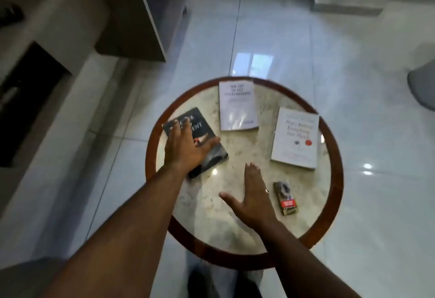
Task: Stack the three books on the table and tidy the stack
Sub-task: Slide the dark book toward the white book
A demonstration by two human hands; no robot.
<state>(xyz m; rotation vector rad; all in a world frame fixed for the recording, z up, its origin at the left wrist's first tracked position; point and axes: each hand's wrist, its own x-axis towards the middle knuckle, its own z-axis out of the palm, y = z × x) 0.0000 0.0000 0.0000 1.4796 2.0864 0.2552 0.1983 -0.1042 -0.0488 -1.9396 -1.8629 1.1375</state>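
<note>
Three books lie apart on a round marble-topped table (pixel 244 257) with a dark wooden rim. A black book (pixel 213 154) lies tilted at the left. My left hand (pixel 186 147) rests spread flat on top of it, thumb pointing right. A white book (pixel 237 107) lies at the far middle. A second, thicker white book (pixel 295 137) with a red dot on its cover lies at the right. My right hand (pixel 253 196) hovers open over the table's middle, fingers apart, holding nothing.
A small brown packet (pixel 286 197) with a red label lies near the table's right front, beside my right hand. Glossy white floor tiles surround the table. A cabinet (pixel 131 15) stands at the far left, and a grey seat edge (pixel 422 88) shows at the right.
</note>
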